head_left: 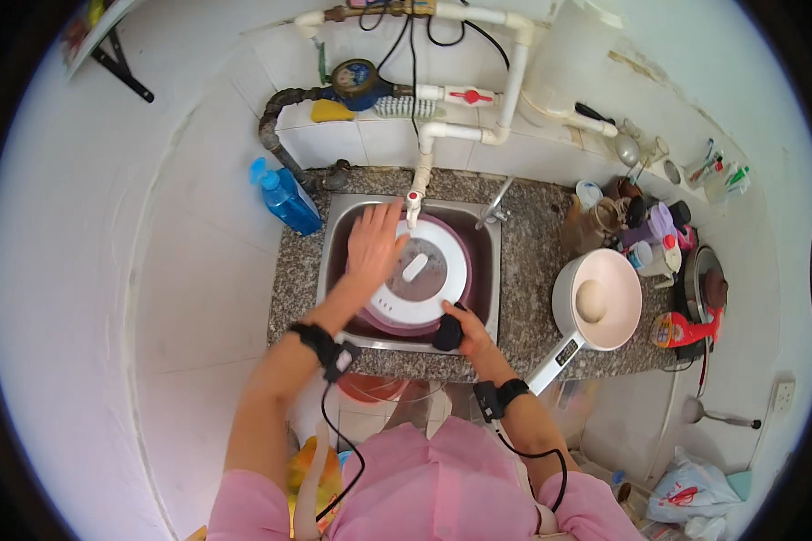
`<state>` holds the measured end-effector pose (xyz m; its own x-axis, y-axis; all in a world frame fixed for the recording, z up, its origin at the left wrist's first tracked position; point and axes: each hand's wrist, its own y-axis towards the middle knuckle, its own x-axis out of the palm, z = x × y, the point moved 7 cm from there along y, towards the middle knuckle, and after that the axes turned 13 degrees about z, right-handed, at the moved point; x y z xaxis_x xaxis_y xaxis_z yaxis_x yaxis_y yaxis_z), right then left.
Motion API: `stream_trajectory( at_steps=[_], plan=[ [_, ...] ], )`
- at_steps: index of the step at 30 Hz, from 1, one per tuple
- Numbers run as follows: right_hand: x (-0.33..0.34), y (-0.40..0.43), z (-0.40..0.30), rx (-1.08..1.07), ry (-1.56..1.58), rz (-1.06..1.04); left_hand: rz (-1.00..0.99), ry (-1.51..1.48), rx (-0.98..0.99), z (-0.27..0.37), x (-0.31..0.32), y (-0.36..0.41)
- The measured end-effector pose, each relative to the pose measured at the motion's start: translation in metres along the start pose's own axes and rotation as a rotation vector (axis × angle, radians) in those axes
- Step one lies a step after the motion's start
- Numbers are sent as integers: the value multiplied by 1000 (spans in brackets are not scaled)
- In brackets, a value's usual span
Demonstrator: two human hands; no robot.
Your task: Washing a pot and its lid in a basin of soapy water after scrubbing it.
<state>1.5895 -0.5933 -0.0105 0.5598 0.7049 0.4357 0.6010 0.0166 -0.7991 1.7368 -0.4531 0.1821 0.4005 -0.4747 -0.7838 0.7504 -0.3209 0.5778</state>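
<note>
A round lid (455, 259) with a white rim, a clear wet centre and a white handle bar lies over a pinkish-purple basin (467, 243) in the stainless steel sink (494, 284). My left hand (374, 240) is spread flat at the lid's upper left, its fingertips close to the tap (413, 203). Whether its palm presses on the lid or hovers just above it, I cannot tell. At the lid's lower right, my right hand (474, 331) grips a black pad or cloth (449, 328), the thumb against the white rim. The fingers beneath are partly hidden.
On the granite counter, a blue pump bottle (287, 201) stands left of the sink. To the right sits a white electric pot (622, 301) whose handle juts past the front edge. Several jars (605, 213) and a red spray bottle (680, 329) crowd farther right. Pipes (460, 130) run behind.
</note>
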Motion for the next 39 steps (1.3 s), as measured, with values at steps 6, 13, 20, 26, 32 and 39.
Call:
stream_trajectory(
  at_steps=[6,13,20,26,32,39],
  plan=[
    [-6,21,-11,-19,117,7,-314,-57,701,7,56,52],
    [1,30,-3,1,133,-26,-515,52,652,5,84,61],
    [2,18,-4,-4,161,-9,-469,-61,387,10,57,52],
    [30,26,1,7,164,-47,56,-113,-529,-79,29,-50],
    [46,30,-10,-81,73,-3,146,-1006,-1665,-67,83,-157],
    [65,28,-29,-80,-214,-70,145,-1681,-1649,-71,85,-172]
  ],
)
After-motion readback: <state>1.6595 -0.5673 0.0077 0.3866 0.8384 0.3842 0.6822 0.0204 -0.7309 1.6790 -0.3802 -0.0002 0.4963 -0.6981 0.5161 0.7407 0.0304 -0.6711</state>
